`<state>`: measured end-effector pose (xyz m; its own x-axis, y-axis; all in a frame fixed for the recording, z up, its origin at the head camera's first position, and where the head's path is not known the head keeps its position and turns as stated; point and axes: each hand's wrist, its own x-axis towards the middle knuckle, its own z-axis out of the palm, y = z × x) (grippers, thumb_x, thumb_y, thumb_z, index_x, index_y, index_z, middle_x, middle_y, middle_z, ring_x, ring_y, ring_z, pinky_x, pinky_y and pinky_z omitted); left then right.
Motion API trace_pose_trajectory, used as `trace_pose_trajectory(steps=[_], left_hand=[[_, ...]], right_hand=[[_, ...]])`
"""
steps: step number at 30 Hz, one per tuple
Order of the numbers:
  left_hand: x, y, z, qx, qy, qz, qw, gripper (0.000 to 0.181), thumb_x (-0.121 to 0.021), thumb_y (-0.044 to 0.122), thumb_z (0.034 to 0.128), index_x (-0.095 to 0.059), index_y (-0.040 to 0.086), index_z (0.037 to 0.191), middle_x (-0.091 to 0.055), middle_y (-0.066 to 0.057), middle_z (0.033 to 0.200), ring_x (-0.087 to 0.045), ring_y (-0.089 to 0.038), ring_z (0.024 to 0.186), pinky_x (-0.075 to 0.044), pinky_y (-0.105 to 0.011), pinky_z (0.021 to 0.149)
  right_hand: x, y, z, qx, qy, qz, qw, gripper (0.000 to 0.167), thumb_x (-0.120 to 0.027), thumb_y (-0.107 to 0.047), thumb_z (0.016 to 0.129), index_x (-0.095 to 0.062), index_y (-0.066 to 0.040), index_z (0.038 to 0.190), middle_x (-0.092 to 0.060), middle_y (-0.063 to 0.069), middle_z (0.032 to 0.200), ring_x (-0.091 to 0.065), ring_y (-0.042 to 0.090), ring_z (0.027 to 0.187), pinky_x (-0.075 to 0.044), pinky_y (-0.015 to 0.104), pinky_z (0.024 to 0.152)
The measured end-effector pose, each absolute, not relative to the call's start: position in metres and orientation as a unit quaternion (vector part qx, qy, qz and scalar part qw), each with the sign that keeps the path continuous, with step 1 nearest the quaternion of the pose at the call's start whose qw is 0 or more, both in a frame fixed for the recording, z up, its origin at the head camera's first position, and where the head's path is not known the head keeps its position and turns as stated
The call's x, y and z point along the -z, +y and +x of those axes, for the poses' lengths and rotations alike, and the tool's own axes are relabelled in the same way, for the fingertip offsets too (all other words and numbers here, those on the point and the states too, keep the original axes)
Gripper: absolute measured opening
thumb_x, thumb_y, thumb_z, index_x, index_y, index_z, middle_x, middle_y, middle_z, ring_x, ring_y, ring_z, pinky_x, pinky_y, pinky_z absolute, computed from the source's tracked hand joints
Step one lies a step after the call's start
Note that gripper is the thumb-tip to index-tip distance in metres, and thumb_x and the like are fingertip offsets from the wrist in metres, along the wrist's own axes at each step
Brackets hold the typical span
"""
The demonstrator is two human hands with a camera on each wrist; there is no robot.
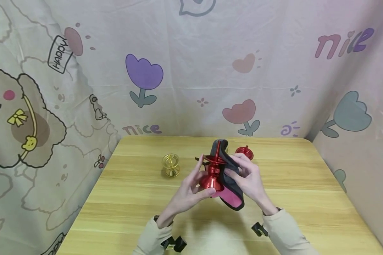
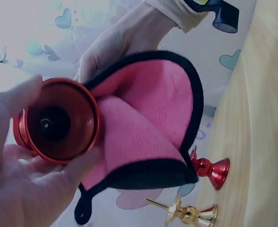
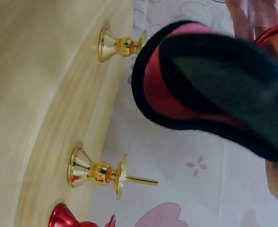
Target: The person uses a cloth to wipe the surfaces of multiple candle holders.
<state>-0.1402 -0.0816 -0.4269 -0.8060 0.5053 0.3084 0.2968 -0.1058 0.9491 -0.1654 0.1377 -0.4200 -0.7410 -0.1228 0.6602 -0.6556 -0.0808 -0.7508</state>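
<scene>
Nearest, at the lower middle of the head view, the left hand [image 1: 189,190] had its thumb and fingers closed round the base of a red candle holder [image 1: 213,171], lifted off the wooden table [image 1: 127,212]. The right hand [image 1: 250,180], just right of it, pinched a grey-and-pink cloth [image 1: 233,198] with black edging, which lay against the holder's right side. The holder's long axis ran nearly upright in the frame, spike toward the top and tilted slightly right, with its flared base below; the base's hollow underside faced the left wrist camera. The work looked to be midway through: holder and cloth were together, and setting the holder down seemed left to do. How much of its surface had been gone over, I could not tell. Farther off stood a gold candle holder [image 1: 171,165] left of centre, a second gold one [image 3: 98,172] mostly behind the cloth, and another red one [image 1: 244,153] beyond the right hand. Behind everything hung a printed fabric backdrop [image 1: 185,71].
</scene>
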Motion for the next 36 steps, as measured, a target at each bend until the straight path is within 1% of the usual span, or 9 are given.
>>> trace_pose_trajectory(steps=[3,8,11,15,18,24,30,33,36], left_hand=[[0.429,-0.078,-0.139,-0.652,0.691,0.310,0.031,0.097,-0.069,0.009,0.0950,-0.003,0.025,0.164,-0.045,-0.026,0.148,-0.053,-0.042,0.133,-0.053,-0.038,0.106],[0.432,-0.068,-0.135,-0.549,0.756,0.337,-0.116,0.101,-0.074,0.010,0.0901,-0.005,0.009,0.163,-0.053,-0.021,0.145,-0.057,-0.033,0.131,-0.048,-0.047,0.112],[0.429,-0.064,-0.131,-0.521,0.779,0.320,-0.138,0.110,-0.080,0.015,0.0854,-0.002,0.011,0.163,-0.051,-0.016,0.151,-0.057,-0.028,0.132,-0.048,-0.045,0.112],[0.428,-0.062,-0.132,-0.542,0.771,0.308,-0.131,0.115,-0.082,0.014,0.0841,0.001,0.014,0.163,-0.057,-0.018,0.145,-0.060,-0.028,0.128,-0.054,-0.038,0.106],[0.427,-0.064,-0.134,-0.567,0.757,0.305,-0.113,0.110,-0.079,0.010,0.0868,0.000,0.017,0.163,-0.063,-0.018,0.137,-0.063,-0.028,0.122,-0.058,-0.035,0.099],[0.427,-0.070,-0.137,-0.566,0.761,0.305,-0.089,0.106,-0.077,0.011,0.0886,-0.002,0.017,0.163,-0.065,-0.018,0.134,-0.065,-0.029,0.120,-0.059,-0.037,0.097],[0.428,-0.078,-0.138,-0.642,0.701,0.311,0.016,0.104,-0.073,0.005,0.0905,-0.001,0.022,0.163,-0.056,-0.023,0.144,-0.058,-0.033,0.130,-0.053,-0.032,0.106],[0.426,-0.082,-0.139,-0.671,0.665,0.322,0.067,0.103,-0.070,0.004,0.0917,0.001,0.024,0.163,-0.047,-0.026,0.151,-0.053,-0.036,0.135,-0.051,-0.032,0.108],[0.425,-0.081,-0.139,-0.670,0.664,0.325,0.071,0.103,-0.071,0.006,0.0924,0.001,0.028,0.163,-0.044,-0.024,0.155,-0.051,-0.035,0.137,-0.050,-0.034,0.109]], right_hand=[[0.421,0.135,-0.167,-0.659,-0.651,0.299,0.230,0.043,-0.065,0.028,0.077,-0.068,0.010,0.115,-0.063,-0.005,0.113,-0.063,0.003,0.098,-0.057,0.013,0.081],[0.417,0.130,-0.167,-0.642,-0.659,0.279,0.275,0.039,-0.065,0.029,0.075,-0.067,0.016,0.111,-0.064,-0.006,0.109,-0.064,0.001,0.097,-0.055,0.010,0.083],[0.414,0.128,-0.165,-0.626,-0.678,0.263,0.281,0.038,-0.067,0.025,0.077,-0.068,0.014,0.113,-0.065,-0.005,0.105,-0.064,0.000,0.087,-0.054,0.009,0.074],[0.412,0.125,-0.160,-0.588,-0.711,0.249,0.295,0.042,-0.072,0.020,0.078,-0.069,0.008,0.119,-0.068,0.006,0.100,-0.064,0.000,0.084,-0.054,0.009,0.070],[0.412,0.124,-0.158,-0.549,-0.717,0.266,0.336,0.048,-0.074,0.019,0.076,-0.069,0.005,0.122,-0.069,0.014,0.099,-0.064,0.004,0.088,-0.055,0.009,0.077],[0.416,0.122,-0.157,-0.482,-0.714,0.307,0.404,0.054,-0.078,0.016,0.070,-0.069,0.006,0.122,-0.067,0.012,0.090,-0.060,0.011,0.079,-0.048,0.014,0.064],[0.416,0.131,-0.162,-0.627,-0.671,0.297,0.260,0.043,-0.067,0.025,0.077,-0.069,0.009,0.117,-0.063,-0.002,0.093,-0.055,0.001,0.083,-0.048,0.011,0.067],[0.416,0.137,-0.165,-0.674,-0.648,0.294,0.199,0.042,-0.064,0.025,0.080,-0.071,0.002,0.115,-0.063,-0.007,0.095,-0.054,0.002,0.088,-0.049,0.014,0.071],[0.416,0.138,-0.166,-0.687,-0.639,0.291,0.188,0.048,-0.063,0.024,0.081,-0.073,-0.007,0.116,-0.065,-0.008,0.097,-0.055,0.003,0.089,-0.049,0.014,0.073]])
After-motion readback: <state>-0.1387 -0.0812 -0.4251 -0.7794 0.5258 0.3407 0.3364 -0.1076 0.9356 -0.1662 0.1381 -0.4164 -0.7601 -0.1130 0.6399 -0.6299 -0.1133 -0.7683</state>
